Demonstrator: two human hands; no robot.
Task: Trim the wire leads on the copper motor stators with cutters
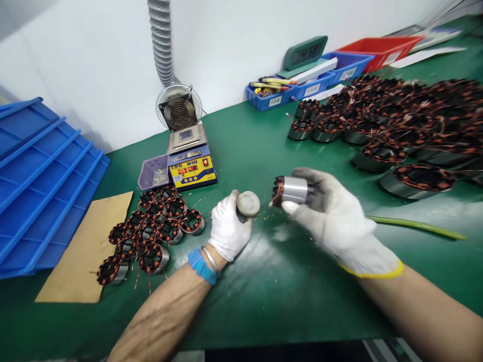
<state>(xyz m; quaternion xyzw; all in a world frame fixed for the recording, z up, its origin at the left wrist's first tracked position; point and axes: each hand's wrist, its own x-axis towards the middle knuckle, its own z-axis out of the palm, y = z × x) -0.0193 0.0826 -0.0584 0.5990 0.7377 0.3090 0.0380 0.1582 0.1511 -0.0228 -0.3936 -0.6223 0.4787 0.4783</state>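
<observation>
My left hand, in a white glove, rests on the green table with thumb and fingers closed round a small round whitish disc. Held above the table, my right hand, gloved too, grips a stator by its side. The stator lies sideways in the fingers, its copper windings facing left toward the disc, with a gap between them. Left of my left hand stands a cluster of stators with loose wire ends.
A yellow-blue solder pot with a fan stands behind, a purple tray beside it. Many stators fill the right. Blue bins, a clock, a green tube, cardboard and blue crates surround.
</observation>
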